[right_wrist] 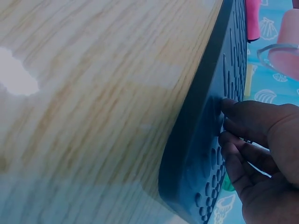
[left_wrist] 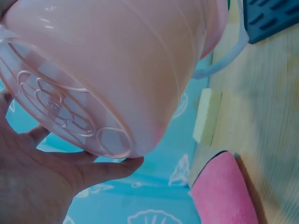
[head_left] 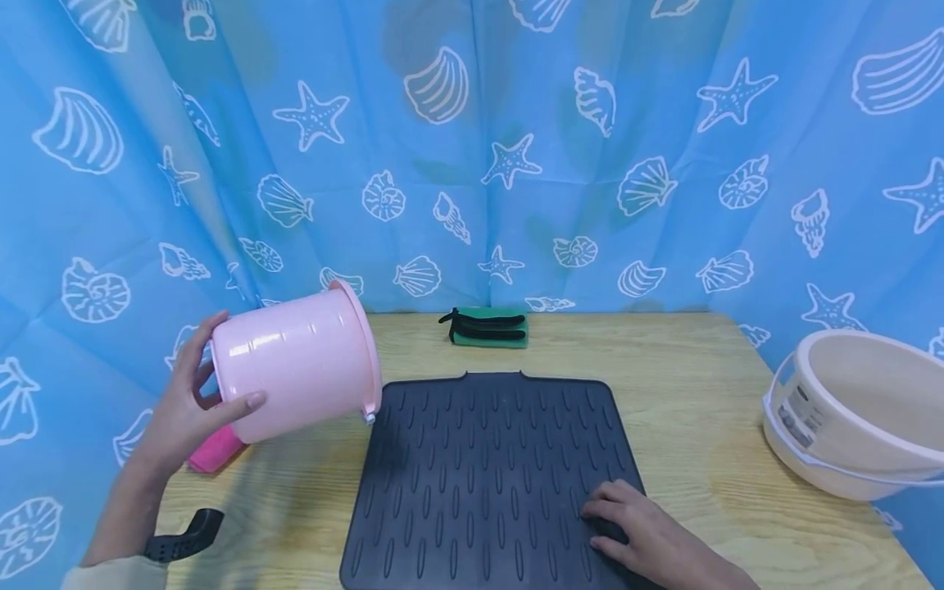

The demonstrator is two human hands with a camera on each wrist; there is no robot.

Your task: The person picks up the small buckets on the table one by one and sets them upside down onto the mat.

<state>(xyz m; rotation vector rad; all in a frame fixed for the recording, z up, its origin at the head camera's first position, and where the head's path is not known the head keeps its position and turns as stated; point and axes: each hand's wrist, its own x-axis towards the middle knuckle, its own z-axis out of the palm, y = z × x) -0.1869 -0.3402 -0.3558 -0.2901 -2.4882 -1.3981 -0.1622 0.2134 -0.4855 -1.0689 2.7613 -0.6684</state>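
In the head view my left hand (head_left: 177,414) grips a pink bucket (head_left: 298,360) by its base end, fingers and thumb spread around the wall. The bucket lies tilted in the air, its mouth facing right, over the table left of a black ribbed mat (head_left: 487,475). Its moulded underside and pale handle show in the left wrist view, where the bucket (left_wrist: 131,70) fills the upper part. On the mat's right side rests my right hand (head_left: 652,533). The right wrist view shows that hand's fingertips (right_wrist: 228,148), slightly bent, touching the mat's surface near its edge.
A beige bucket (head_left: 848,414) with a handle stands on the right of the wooden table. A folded green cloth (head_left: 490,328) lies at the back. Near the left edge are a pink cloth roll (left_wrist: 224,191) and a pale yellow block (left_wrist: 208,116). A blue shell-print curtain (head_left: 472,164) hangs behind.
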